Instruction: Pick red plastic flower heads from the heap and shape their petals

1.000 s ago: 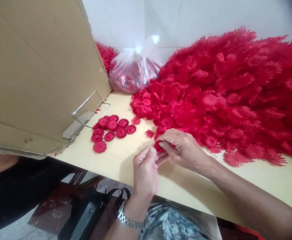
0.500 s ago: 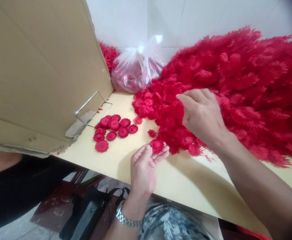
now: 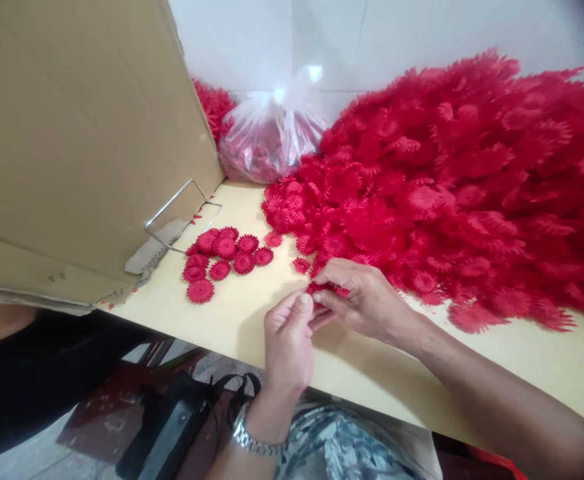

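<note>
Above the front part of the pale table [image 3: 267, 340], my left hand [image 3: 291, 333] pinches a red flower-shaped piece [image 3: 328, 290]. My right hand [image 3: 359, 300] meets it from the right, thumb and fingers closed on the same piece, which they largely cover. Left of the hands lies a group of small round red flowers [image 3: 226, 248] with jagged edges. One small red piece [image 3: 301, 265] rests just beyond my fingers. A large heap of red petal pieces [image 3: 452, 180] spreads behind and to the right.
A tied clear plastic bag [image 3: 272, 143] of red pieces stands against the wall. Cardboard [image 3: 82, 133] rises at the left, with a bent metal wire frame [image 3: 172, 200] beside it. Below the table edge are a black bag [image 3: 167, 427] and a person's dark clothing [image 3: 37, 373].
My right hand has come down and left from over the heap to the red piece in my left hand. My left hand has stayed in nearly the same place.
</note>
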Demonstrator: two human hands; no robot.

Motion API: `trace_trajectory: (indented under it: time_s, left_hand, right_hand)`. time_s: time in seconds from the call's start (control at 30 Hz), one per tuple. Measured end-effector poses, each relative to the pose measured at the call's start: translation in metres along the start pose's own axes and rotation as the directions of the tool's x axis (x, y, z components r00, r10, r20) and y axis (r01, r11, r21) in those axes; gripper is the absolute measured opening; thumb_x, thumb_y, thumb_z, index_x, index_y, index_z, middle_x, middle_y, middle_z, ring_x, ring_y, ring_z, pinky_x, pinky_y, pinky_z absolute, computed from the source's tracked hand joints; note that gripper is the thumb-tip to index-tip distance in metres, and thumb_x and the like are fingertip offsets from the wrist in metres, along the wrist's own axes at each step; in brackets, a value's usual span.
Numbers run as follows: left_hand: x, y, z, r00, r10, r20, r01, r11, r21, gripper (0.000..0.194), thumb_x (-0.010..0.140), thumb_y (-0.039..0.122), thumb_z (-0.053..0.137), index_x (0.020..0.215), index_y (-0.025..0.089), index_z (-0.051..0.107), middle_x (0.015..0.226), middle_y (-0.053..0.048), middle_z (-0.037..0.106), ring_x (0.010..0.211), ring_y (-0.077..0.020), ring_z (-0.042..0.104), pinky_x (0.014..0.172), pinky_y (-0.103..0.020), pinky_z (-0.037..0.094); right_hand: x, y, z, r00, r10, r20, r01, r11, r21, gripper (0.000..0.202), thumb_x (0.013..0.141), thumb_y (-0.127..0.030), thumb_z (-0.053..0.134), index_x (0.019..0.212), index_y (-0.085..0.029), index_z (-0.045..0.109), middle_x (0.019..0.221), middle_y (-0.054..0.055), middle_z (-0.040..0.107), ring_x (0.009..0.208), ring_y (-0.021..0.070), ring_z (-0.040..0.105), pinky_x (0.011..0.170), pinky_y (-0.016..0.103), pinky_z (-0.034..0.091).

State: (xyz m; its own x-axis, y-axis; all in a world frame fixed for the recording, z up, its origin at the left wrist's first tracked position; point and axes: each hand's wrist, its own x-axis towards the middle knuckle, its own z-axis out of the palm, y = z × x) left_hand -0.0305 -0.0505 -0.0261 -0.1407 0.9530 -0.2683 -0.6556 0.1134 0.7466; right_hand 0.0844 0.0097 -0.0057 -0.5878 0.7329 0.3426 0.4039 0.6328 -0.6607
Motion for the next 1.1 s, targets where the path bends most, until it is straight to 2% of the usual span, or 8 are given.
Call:
trace_trajectory:
  time_s: [0.27, 0.53, 0.63, 0.77, 0.87, 0.97, 1.03, 1.1]
  left_hand:
    - [0.002, -0.002, -0.004, 1.000, -0.008, -0.018, 0.008, 1.000, 0.010, 0.013, 0.075, 0.024, 0.067, 0.082, 0.013, 0.070, 0.074, -0.005, 0.071, 0.066, -0.0143, 0.065, 0.070, -0.030, 0.054]
    - [0.004, 0.003, -0.006, 0.996, 0.031, -0.081, -0.038, 0.995, -0.092, 0.010, 0.069, 0.024, 0.072, 0.074, 0.015, 0.071, 0.072, -0.002, 0.072, 0.063, -0.0136, 0.066, 0.070, -0.030, 0.056]
    - [0.003, 0.008, -0.010, 0.990, 0.066, -0.123, -0.078, 0.992, -0.094, 0.010, 0.067, 0.023, 0.073, 0.068, 0.014, 0.069, 0.070, -0.003, 0.072, 0.068, -0.0182, 0.069, 0.072, -0.034, 0.056]
    - [0.002, 0.011, -0.011, 0.996, -0.012, -0.085, 0.005, 0.997, -0.081, 0.013, 0.072, 0.024, 0.070, 0.069, 0.012, 0.068, 0.069, -0.006, 0.072, 0.072, -0.0226, 0.071, 0.074, -0.037, 0.056]
    - [0.003, 0.010, -0.009, 0.994, -0.059, -0.088, 0.049, 0.992, -0.117, 0.015, 0.073, 0.025, 0.069, 0.068, 0.012, 0.064, 0.068, -0.006, 0.072, 0.074, -0.0249, 0.071, 0.075, -0.038, 0.056]
    - [0.005, 0.010, -0.006, 0.993, -0.078, -0.093, 0.065, 0.988, -0.138, 0.016, 0.072, 0.025, 0.071, 0.066, 0.012, 0.061, 0.066, -0.005, 0.071, 0.072, -0.0245, 0.071, 0.074, -0.038, 0.056]
    - [0.005, 0.009, -0.005, 0.994, -0.078, -0.075, 0.068, 0.989, -0.130, 0.017, 0.073, 0.025, 0.070, 0.066, 0.012, 0.061, 0.065, -0.004, 0.071, 0.068, -0.0206, 0.071, 0.071, -0.035, 0.057]
    - [0.004, 0.007, -0.004, 0.995, -0.079, -0.060, 0.072, 0.991, -0.113, 0.017, 0.074, 0.026, 0.068, 0.067, 0.012, 0.062, 0.063, -0.003, 0.070, 0.061, -0.0156, 0.068, 0.067, -0.031, 0.057]
  right_hand:
    - [-0.001, 0.000, 0.003, 0.999, 0.025, -0.048, -0.026, 0.999, -0.029, 0.022, 0.081, -0.004, 0.044, 0.080, -0.016, 0.062, 0.068, 0.002, 0.062, 0.061, 0.0108, 0.057, 0.055, 0.019, 0.043]
    - [-0.001, -0.004, 0.006, 0.979, -0.165, -0.124, 0.115, 0.934, -0.339, 0.028, 0.076, 0.001, 0.042, 0.087, -0.013, 0.063, 0.074, 0.007, 0.065, 0.069, 0.0163, 0.060, 0.059, 0.024, 0.047]
    - [0.006, 0.001, -0.008, 0.953, -0.202, -0.224, 0.086, 0.893, -0.441, 0.032, 0.073, 0.002, 0.042, 0.090, -0.013, 0.064, 0.070, 0.006, 0.062, 0.064, 0.0159, 0.057, 0.054, 0.024, 0.044]
    - [0.028, 0.020, -0.040, 0.934, -0.129, -0.332, -0.099, 0.801, -0.591, 0.030, 0.078, -0.003, 0.042, 0.093, -0.016, 0.065, 0.073, 0.008, 0.059, 0.071, 0.0206, 0.056, 0.059, 0.031, 0.043]
    - [0.041, 0.028, -0.053, 0.938, -0.084, -0.336, -0.164, 0.746, -0.645, 0.023, 0.082, -0.010, 0.047, 0.095, -0.017, 0.064, 0.092, 0.013, 0.061, 0.088, 0.0278, 0.056, 0.072, 0.042, 0.044]
    - [0.035, 0.019, -0.045, 0.957, -0.125, -0.261, -0.037, 0.842, -0.538, 0.017, 0.084, -0.019, 0.052, 0.097, -0.019, 0.064, 0.102, 0.013, 0.061, 0.094, 0.0270, 0.056, 0.078, 0.043, 0.045]
    - [0.025, 0.008, -0.031, 0.987, -0.110, -0.116, 0.066, 0.942, -0.330, 0.013, 0.084, -0.024, 0.055, 0.092, -0.018, 0.064, 0.093, 0.010, 0.062, 0.084, 0.0205, 0.059, 0.072, 0.034, 0.048]
    - [0.014, 0.000, -0.015, 0.998, -0.034, 0.045, 0.038, 0.994, -0.098, 0.008, 0.083, -0.022, 0.058, 0.086, -0.017, 0.063, 0.082, 0.005, 0.061, 0.072, 0.0144, 0.059, 0.062, 0.025, 0.047]
